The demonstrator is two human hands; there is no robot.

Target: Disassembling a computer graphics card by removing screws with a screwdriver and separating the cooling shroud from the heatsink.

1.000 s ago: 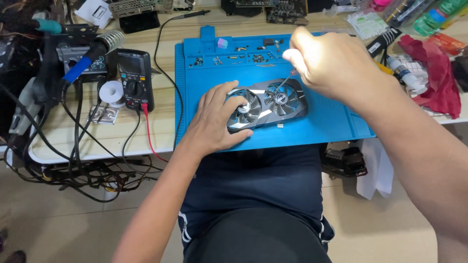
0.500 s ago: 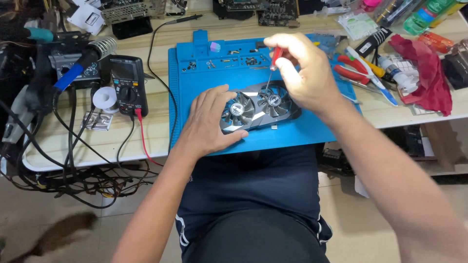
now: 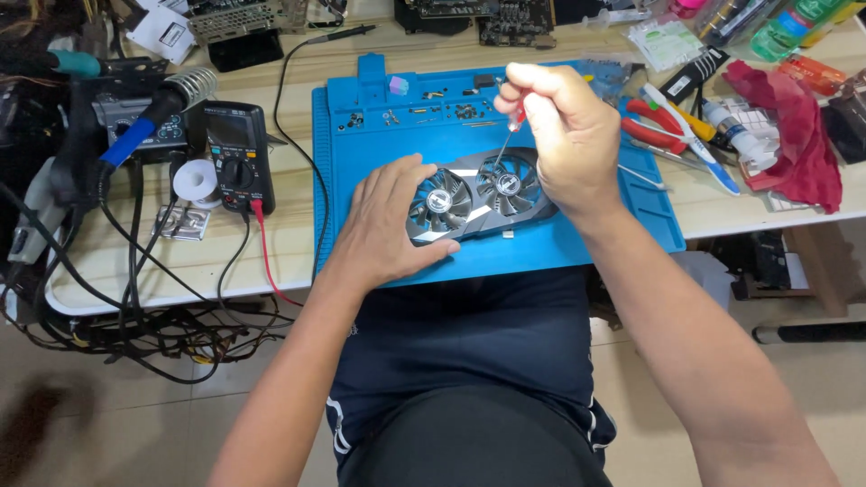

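Red-handled, the small screwdriver (image 3: 511,126) sits pinched in the fingers of the right hand (image 3: 564,135), which is curled closed around the handle. Its thin shaft slants down and to the left, with the tip at the top edge of the graphics card (image 3: 474,198), just above the right-hand fan (image 3: 508,185). The left hand (image 3: 388,225) lies flat with fingers spread, pressed on the left end of the card and on the mat beside it, holding nothing in a grip. The card lies fans-up, two fans side by side, in the middle of a blue work mat (image 3: 361,162) that covers the near part of a pale wooden table (image 3: 298,72).

Along the far edge of the mat, small screws and parts (image 3: 451,110) rest in moulded trays. Left of the mat stands a black multimeter (image 3: 238,155) with a red lead (image 3: 264,252) trailing off the table edge, and next to it a spool of solder (image 3: 193,176). Farther left, a blue-handled soldering iron (image 3: 144,126) rests among tangled black cables (image 3: 135,325). Right of the mat lie red-handled pliers (image 3: 651,135), and a crumpled red cloth (image 3: 789,144) farther right. Below the table edge, the person's dark shorts (image 3: 478,361) fill the view.
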